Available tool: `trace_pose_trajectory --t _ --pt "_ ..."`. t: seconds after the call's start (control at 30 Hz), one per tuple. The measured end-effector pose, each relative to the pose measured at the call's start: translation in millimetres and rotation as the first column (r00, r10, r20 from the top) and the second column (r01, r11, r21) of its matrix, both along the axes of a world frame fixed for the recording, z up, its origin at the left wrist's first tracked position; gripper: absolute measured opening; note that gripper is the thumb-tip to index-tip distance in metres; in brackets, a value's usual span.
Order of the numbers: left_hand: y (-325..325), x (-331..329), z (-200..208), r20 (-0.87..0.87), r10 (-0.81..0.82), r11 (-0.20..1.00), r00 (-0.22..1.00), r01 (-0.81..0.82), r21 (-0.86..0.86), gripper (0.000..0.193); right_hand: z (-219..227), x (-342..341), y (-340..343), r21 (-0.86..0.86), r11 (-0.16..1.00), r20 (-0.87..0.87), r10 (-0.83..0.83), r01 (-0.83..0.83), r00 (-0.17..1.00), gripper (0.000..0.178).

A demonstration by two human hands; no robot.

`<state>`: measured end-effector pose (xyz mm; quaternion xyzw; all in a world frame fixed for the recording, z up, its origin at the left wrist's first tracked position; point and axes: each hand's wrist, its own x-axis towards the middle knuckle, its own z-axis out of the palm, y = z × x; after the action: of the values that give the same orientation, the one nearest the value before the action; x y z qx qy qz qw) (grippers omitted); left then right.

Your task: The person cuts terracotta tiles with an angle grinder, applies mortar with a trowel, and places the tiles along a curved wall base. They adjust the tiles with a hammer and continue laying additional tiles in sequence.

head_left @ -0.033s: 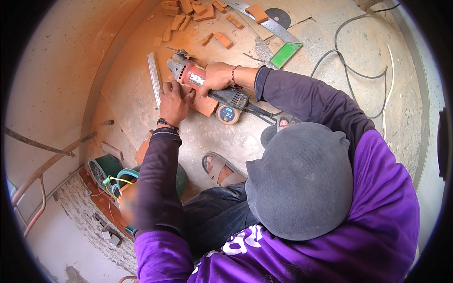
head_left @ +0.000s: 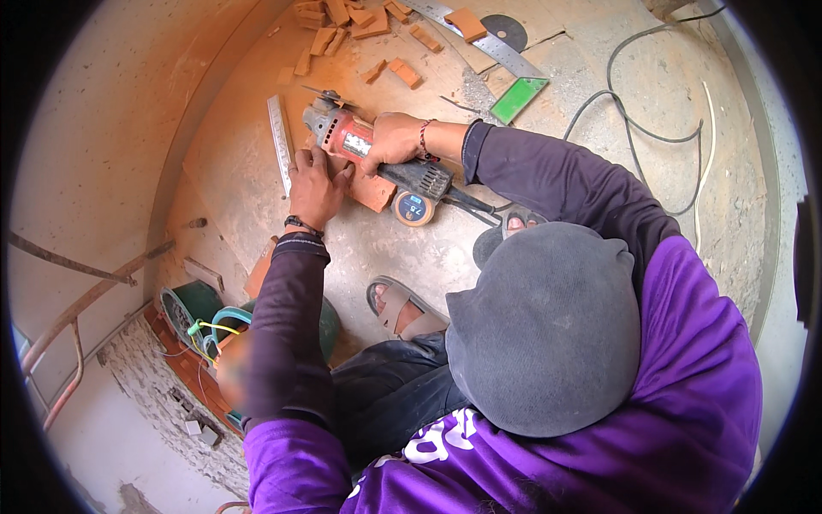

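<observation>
My right hand point(head_left: 396, 141) grips the body of a red and grey angle grinder point(head_left: 355, 137) lying low over the dusty floor, its disc end pointing left. My left hand point(head_left: 317, 184) is pressed flat, fingers extended, on an orange brick tile point(head_left: 374, 192) right beside the grinder's head. A round tape measure point(head_left: 413, 208) lies against the tile's right edge, under the grinder's black rear handle. A short steel ruler point(head_left: 278, 137) lies on the floor just left of my left hand.
Several cut brick pieces point(head_left: 342, 17) are scattered at the top, with a long steel rule point(head_left: 484, 41), a cutting disc point(head_left: 505, 30) and a green flat tool point(head_left: 518, 98). A black cable point(head_left: 638, 128) loops at right. My sandalled feet point(head_left: 401, 307) are below. A green bucket with cords point(head_left: 199, 313) stands lower left.
</observation>
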<state>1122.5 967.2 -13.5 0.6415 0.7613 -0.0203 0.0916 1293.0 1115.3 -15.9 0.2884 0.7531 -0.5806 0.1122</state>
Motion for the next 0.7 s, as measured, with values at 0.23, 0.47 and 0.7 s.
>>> trace_pose_trajectory --t 0.23,0.47,0.7 --pt "-0.2 0.8 0.0 -0.002 0.019 1.0 1.0 -0.019 -0.012 0.067 1.7 0.4 0.4 -0.011 1.0 0.008 0.006 -0.006 1.0 0.052" --pt "-2.0 1.5 1.5 -0.013 0.026 0.999 1.0 -0.026 -0.037 0.067 3.0 0.7 -2.2 -0.021 1.0 -0.005 0.012 -0.012 1.0 0.054" --pt "-4.1 3.1 3.2 -0.027 0.011 0.999 1.0 -0.012 -0.039 0.066 3.7 -0.5 -4.7 0.003 1.0 0.011 0.026 -0.026 1.0 0.056"
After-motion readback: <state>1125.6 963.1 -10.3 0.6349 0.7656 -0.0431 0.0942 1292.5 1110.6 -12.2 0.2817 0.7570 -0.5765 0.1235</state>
